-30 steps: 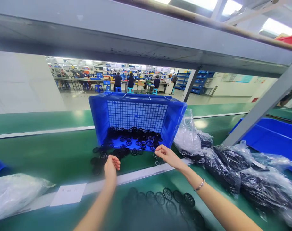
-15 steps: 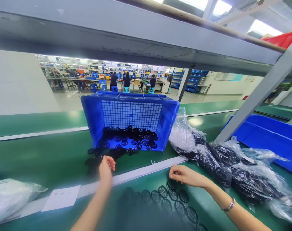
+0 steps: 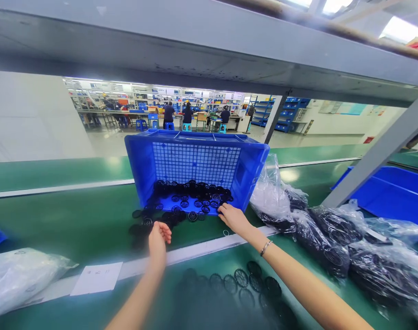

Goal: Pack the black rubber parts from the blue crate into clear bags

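Note:
A blue plastic crate (image 3: 133,169) lies on its side with its mouth towards me. Black spoked wheels (image 3: 184,203) are heaped inside and spill over its lower edge. My right hand (image 3: 235,221) reaches to that edge, its fingers bent and closed at the wheels there; what lies between the fingertips is hidden. My left hand (image 3: 159,242) is beside the spilled wheels, palm turned right, fingers loosely curled and slightly apart, with nothing visible in them. Nearer me, several black wheels (image 3: 241,277) lie flat on the green surface (image 3: 195,311).
Clear bags of black parts (image 3: 322,238) lie right of the crate, before a blue bin (image 3: 394,188). On the left are a white plastic bag (image 3: 26,275) and a paper sheet (image 3: 97,278). A grey shelf beam (image 3: 195,55) spans overhead. People sit at benches behind.
My right hand has moved from above the laid-out wheels forward and left to the crate's edge. My left hand stays by the spilled wheels. The view has shifted slightly left.

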Motion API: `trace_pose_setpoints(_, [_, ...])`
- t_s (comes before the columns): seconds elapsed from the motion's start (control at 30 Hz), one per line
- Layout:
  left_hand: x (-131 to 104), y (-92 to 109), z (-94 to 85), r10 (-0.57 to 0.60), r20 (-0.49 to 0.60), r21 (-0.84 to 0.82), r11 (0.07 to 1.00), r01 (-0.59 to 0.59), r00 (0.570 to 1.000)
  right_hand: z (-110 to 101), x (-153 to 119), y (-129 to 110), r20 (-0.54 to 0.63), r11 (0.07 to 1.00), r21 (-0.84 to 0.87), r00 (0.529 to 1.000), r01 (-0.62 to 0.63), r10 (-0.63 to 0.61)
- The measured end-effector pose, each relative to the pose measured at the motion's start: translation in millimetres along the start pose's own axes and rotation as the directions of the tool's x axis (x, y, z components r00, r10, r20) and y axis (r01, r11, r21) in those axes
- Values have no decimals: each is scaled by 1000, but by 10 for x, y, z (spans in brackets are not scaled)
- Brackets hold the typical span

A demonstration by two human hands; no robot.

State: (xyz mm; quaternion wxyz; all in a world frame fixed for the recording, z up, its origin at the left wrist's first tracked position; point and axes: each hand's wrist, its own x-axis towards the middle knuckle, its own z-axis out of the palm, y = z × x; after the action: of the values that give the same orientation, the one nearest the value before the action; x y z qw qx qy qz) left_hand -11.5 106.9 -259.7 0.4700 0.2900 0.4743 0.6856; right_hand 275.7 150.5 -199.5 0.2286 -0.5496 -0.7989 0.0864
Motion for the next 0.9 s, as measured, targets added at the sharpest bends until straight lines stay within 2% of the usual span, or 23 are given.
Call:
trace_pose_setpoints(0.13, [5,-4,-3,-5,3,-5,1000,5,1000,-151,-221,25,38,993,105,998,-62,59])
trace_pose_setpoints(0.27, [7,-3,1,-8,7,0,1000,8,1000,-320,-654,63,239,961,252,969,-118,56])
trace_pose_setpoints(0.37, [4,3,3,-1,8,6,1000,1,1000,-306,-916,83,369,927,331,928,-175,43])
trace_pose_setpoints(0.47, [2,9,-1,2,4,12,1000,-2,1000,-276,-1055,70,332,932,315,941,-178,67])
trace_pose_setpoints(0.57, [7,5,-11,3,5,15,1000,-3,1000,-377,-1150,15,258,961,243,963,-136,71])
trace_pose_setpoints(0.63, [11,-2,-18,3,9,16,1000,-3,1000,-506,-1223,-19,296,968,224,954,-110,39])
trace_pose_setpoints(0.73, [14,-8,-20,3,13,16,1000,-3,1000,-678,-1329,-14,405,977,196,914,-85,-2])
trace_pose_setpoints(0.8, [11,-7,-13,2,14,17,1000,-3,1000,-729,-1369,35,441,983,161,897,-91,11])
trace_pose_setpoints(0.9, [1,4,1,2,13,19,1000,-2,1000,-714,-1362,120,426,987,130,904,-99,35])
